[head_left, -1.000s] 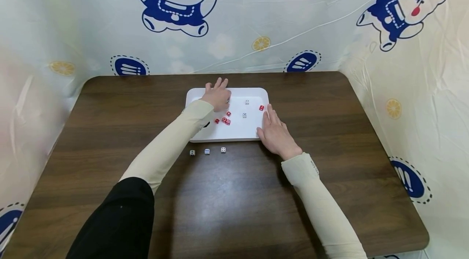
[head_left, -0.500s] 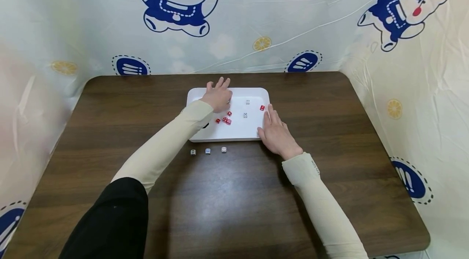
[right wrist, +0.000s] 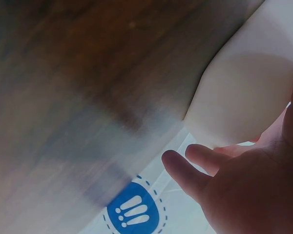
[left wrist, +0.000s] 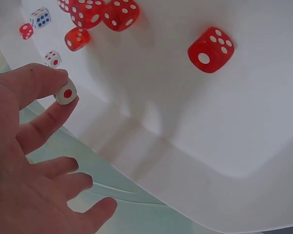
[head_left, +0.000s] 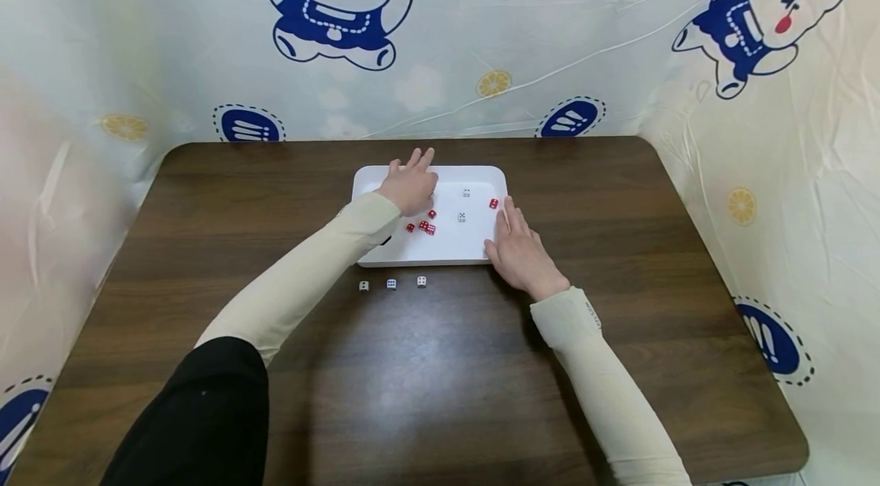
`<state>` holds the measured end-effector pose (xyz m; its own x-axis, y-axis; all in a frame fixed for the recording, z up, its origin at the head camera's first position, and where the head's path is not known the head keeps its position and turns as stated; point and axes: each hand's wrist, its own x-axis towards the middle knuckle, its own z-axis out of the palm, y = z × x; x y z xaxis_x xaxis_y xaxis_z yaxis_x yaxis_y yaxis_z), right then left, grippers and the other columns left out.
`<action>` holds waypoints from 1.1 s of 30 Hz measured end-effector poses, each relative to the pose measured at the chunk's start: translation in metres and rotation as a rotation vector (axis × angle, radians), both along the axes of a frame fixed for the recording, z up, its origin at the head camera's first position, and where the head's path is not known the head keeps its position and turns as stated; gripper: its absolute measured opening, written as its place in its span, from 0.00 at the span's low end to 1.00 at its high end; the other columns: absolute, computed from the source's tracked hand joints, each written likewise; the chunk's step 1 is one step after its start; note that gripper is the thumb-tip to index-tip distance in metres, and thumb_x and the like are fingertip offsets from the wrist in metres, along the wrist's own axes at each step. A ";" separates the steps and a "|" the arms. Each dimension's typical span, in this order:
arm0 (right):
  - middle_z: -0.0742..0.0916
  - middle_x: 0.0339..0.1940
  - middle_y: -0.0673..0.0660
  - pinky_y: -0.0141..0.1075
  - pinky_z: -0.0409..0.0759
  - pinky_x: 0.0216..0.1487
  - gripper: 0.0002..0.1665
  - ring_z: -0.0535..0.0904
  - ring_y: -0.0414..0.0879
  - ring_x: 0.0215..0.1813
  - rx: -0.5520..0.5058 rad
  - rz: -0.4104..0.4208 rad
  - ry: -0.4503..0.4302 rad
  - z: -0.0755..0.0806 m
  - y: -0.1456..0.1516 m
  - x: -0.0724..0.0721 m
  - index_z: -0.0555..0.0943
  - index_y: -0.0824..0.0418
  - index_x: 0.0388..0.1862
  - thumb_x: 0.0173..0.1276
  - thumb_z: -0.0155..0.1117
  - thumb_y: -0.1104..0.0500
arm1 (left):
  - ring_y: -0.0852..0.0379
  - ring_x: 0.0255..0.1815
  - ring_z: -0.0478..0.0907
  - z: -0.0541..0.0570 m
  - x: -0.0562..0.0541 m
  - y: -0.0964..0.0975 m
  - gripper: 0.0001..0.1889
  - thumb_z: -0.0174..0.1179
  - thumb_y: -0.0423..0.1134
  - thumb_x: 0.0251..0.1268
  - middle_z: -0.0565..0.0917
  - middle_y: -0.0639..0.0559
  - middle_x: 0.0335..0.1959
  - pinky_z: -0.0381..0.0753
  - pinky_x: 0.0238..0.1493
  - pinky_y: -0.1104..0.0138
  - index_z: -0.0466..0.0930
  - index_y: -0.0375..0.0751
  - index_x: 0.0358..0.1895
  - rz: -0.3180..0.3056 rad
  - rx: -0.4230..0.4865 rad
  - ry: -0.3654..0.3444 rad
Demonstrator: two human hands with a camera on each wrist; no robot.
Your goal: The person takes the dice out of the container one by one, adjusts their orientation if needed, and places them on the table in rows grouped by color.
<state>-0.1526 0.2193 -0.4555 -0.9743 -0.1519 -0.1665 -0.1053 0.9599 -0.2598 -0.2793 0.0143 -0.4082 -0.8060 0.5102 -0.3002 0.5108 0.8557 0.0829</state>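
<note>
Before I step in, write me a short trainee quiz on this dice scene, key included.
1. What does the left hand pinch?
2. True or false: the three dice in a row on the table are red.
3. Where is the right hand, seen from the head camera? A, beyond the tray; B, at its left edge; C, at its right edge.

Key:
1. A white die.
2. False; they are white.
3. C.
</note>
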 end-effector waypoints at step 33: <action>0.38 0.81 0.60 0.58 0.57 0.72 0.42 0.43 0.60 0.81 0.003 0.002 -0.017 0.000 0.000 -0.001 0.46 0.69 0.77 0.76 0.40 0.44 | 0.40 0.80 0.41 0.013 0.051 0.000 0.11 0.56 0.41 0.67 0.45 0.39 0.79 0.48 0.73 0.40 0.81 0.39 0.45 -0.211 0.074 0.052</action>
